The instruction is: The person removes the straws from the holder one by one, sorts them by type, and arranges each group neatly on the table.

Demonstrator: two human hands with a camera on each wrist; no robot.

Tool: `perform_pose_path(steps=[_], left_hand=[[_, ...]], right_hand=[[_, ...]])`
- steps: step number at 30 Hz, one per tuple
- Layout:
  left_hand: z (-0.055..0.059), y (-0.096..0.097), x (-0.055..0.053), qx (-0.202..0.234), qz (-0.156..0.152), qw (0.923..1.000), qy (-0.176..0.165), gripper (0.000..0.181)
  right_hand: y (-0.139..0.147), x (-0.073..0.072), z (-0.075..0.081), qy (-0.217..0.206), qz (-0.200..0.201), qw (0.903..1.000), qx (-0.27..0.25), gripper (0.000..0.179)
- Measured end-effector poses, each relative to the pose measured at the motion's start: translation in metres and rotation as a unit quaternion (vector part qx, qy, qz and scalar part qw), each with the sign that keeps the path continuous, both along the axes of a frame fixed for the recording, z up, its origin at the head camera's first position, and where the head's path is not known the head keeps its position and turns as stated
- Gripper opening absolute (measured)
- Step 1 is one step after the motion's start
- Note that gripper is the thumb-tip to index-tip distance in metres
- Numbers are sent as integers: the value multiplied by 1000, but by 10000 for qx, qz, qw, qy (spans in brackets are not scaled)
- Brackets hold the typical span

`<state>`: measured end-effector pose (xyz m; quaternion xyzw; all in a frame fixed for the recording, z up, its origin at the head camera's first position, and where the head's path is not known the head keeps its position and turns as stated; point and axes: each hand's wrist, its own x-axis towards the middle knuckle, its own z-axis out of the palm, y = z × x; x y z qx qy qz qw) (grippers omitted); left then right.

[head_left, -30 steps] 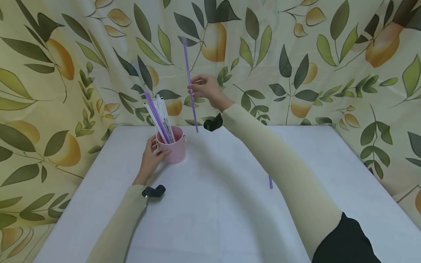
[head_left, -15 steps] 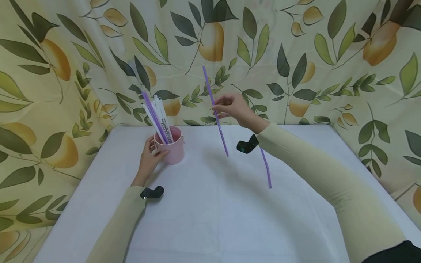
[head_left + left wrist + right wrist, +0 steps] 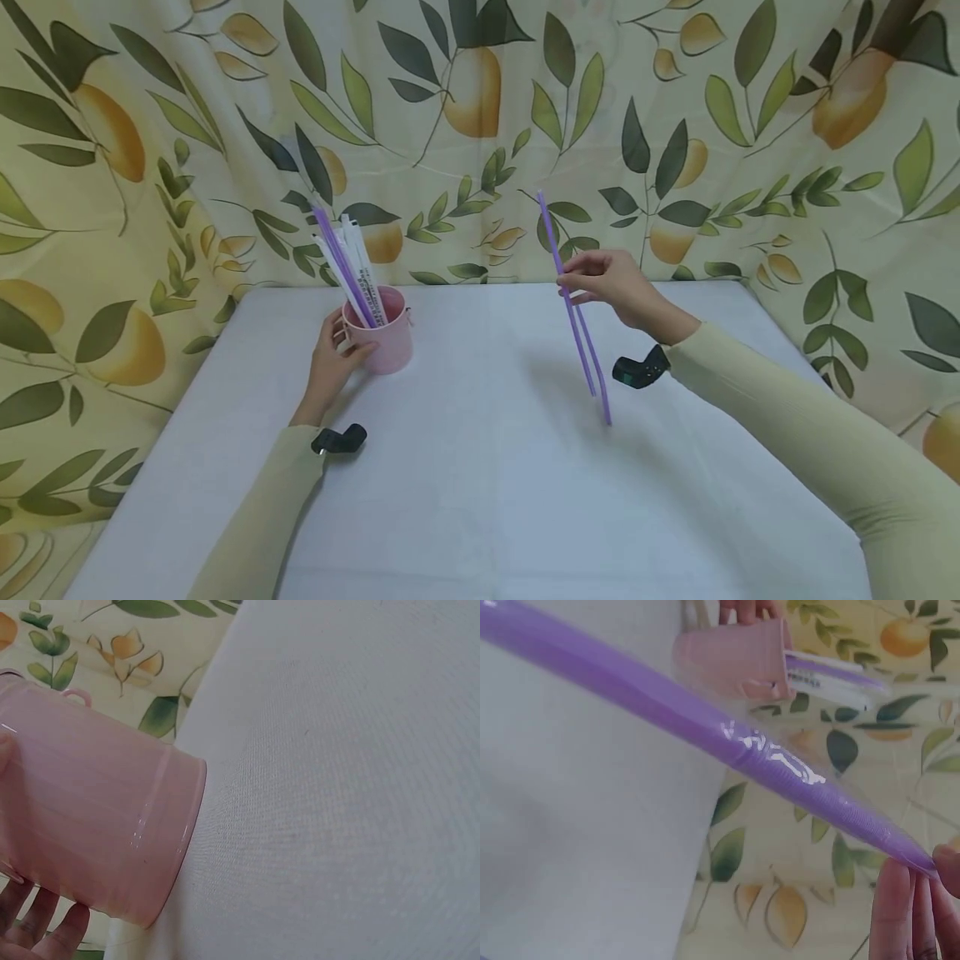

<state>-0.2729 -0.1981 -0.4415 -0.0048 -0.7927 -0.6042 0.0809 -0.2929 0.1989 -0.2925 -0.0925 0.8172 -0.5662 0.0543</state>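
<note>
My left hand [image 3: 330, 367] holds the small pink bucket [image 3: 392, 346] by its side, thumb at the front and fingers behind. The bucket [image 3: 97, 802] stands upright on the table. White paper-wrapped straws [image 3: 366, 271] and purple straws [image 3: 341, 258] lean left in it. Right of the middle, my right hand [image 3: 618, 287] pinches a purple drinking straw [image 3: 551, 229] between thumb and fingertips, its lower end pointing down at the table. In the right wrist view the pinched straw [image 3: 697, 735] shows a ribbed bend and clear film. Another purple straw [image 3: 603, 400] lies on the table just behind it.
A white cloth covers the table [image 3: 450, 500]. A curtain [image 3: 480, 167] with leaves and orange fruit hangs along the far edge and left side. A small black camera [image 3: 641, 367] sits on the right wrist, another camera [image 3: 339, 439] on the left.
My right hand has moved right and down, away from the bucket, with the purple straw in its fingers, to above the straw on the table. The left hand stays at the bucket.
</note>
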Motion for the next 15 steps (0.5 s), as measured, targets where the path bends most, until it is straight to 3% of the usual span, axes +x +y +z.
perform_pose_path(steps=[6, 15], left_hand=[[-2, -2, 0, -68, 22, 10000, 61, 81], [-1, 0, -1, 62, -20, 10000, 37, 81]], right_hand=[[28, 4, -14, -310, -140, 9993, -125, 14], [66, -1, -39, -461, -453, 9966, 519, 45]])
